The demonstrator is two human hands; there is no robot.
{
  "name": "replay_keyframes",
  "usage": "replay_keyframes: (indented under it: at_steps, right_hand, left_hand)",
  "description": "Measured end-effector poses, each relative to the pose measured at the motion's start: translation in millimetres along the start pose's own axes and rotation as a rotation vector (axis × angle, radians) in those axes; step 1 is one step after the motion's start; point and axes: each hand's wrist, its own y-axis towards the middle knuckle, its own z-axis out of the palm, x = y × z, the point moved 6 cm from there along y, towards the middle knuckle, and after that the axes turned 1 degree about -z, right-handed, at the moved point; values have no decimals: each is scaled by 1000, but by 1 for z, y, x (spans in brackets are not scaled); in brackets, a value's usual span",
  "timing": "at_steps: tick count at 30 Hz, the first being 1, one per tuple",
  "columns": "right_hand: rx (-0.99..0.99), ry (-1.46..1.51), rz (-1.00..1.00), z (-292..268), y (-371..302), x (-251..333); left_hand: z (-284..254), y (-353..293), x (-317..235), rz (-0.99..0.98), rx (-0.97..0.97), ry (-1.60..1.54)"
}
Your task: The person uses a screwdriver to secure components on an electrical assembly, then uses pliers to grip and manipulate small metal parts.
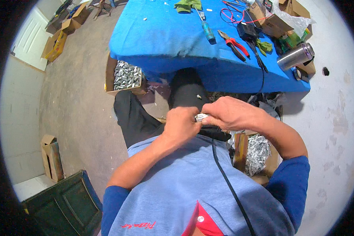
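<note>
My left hand (181, 125) and my right hand (229, 113) meet over my lap, both closed on one small silvery metal part (201, 117) held between the fingertips. Most of the part is hidden by my fingers. Below the hands are my dark trousers (137, 118) and blue shirt (177, 185). A black cable (228, 181) runs down across the shirt.
A blue-covered table (165, 35) ahead carries red-handled pliers (234, 44), a screwdriver (206, 27), a green cloth (188, 4), a steel tumbler (295, 56) and small boxes. Cardboard boxes of silvery parts sit at left (126, 76) and right (257, 151). A dark green crate (63, 202) stands lower left.
</note>
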Motion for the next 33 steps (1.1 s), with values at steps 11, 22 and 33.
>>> replay_keyframes:
  at_steps: [11,22,33]
  right_hand:
    - [-184,1109,204,15,-35,-56]
    - [-779,-329,1073,102,-225,-145]
    - [-811,-374,-253,17,-52,19]
  left_hand:
    - [-8,-1,6,-21,-47,-54]
    - [0,-3,-1,40,-77,-93]
    - [20,5,-20,49,108,-68]
